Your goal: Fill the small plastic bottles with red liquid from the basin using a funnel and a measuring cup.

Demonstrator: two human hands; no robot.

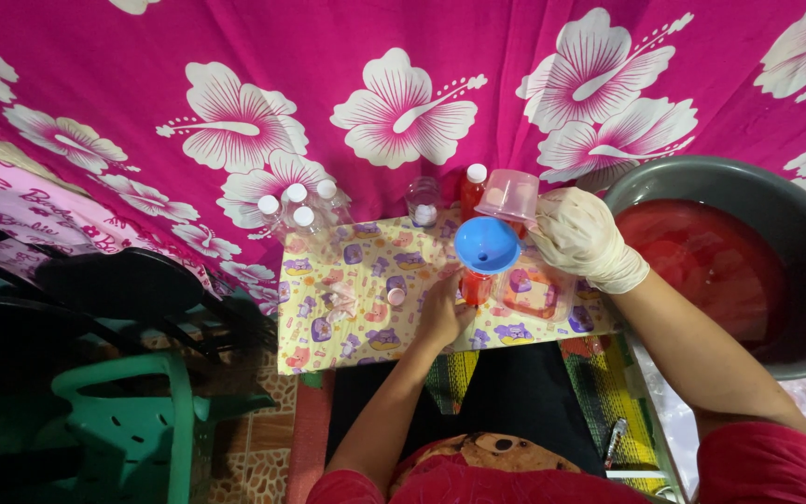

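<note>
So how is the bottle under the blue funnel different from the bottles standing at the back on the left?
The bottle under the funnel has red liquid in it; the back bottles look clear and empty. It has no cap, with the blue funnel sitting in its mouth; they wear white caps. The bare left hand holds it; nobody touches them. All are small bottles standing upright on the patterned mat.

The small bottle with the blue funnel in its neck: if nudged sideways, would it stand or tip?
Probably tippy. The blue funnel is wider than the small bottle beneath it, so the pair looks top-heavy. The left hand grips the bottle's base, which suggests it needs steadying. The red liquid inside may add some weight low down.
</note>
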